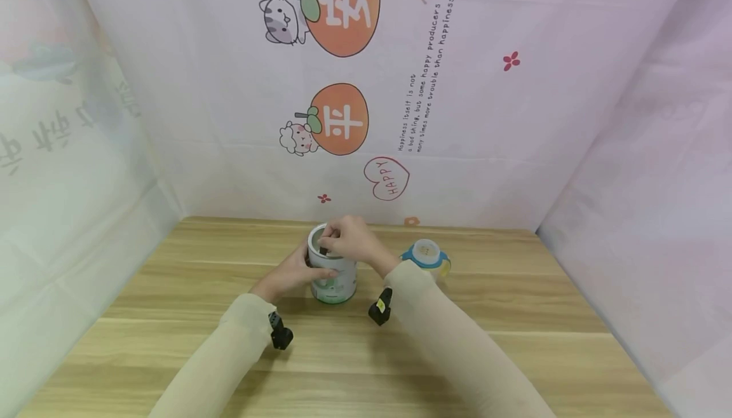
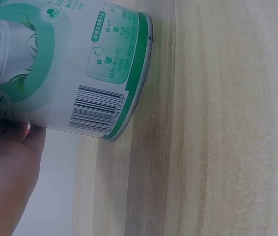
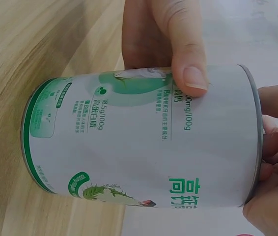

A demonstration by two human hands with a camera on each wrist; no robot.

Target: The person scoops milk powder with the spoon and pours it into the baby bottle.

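Note:
A white and green milk powder can (image 1: 334, 281) stands on the wooden table with its top uncovered. My left hand (image 1: 294, 274) grips its side, the thumb laid across the front; the right wrist view shows that thumb (image 3: 190, 64) pressing the printed label. Over the can's mouth, my right hand (image 1: 350, 239) has its fingers curled at the rim, pinching a small dark piece (image 1: 323, 251) whose lower part is hidden inside the can. In the right wrist view the right hand's fingers (image 3: 276, 167) bend in past the metal rim. The left wrist view shows the barcode (image 2: 97, 109) near the can's base.
To the right of the can, partly behind my right forearm, is a cup (image 1: 426, 254) with a translucent top, a blue ring and a yellow handle. Behind the wooden table (image 1: 497, 316) hangs a printed white cloth (image 1: 469, 170), with more cloth at both sides.

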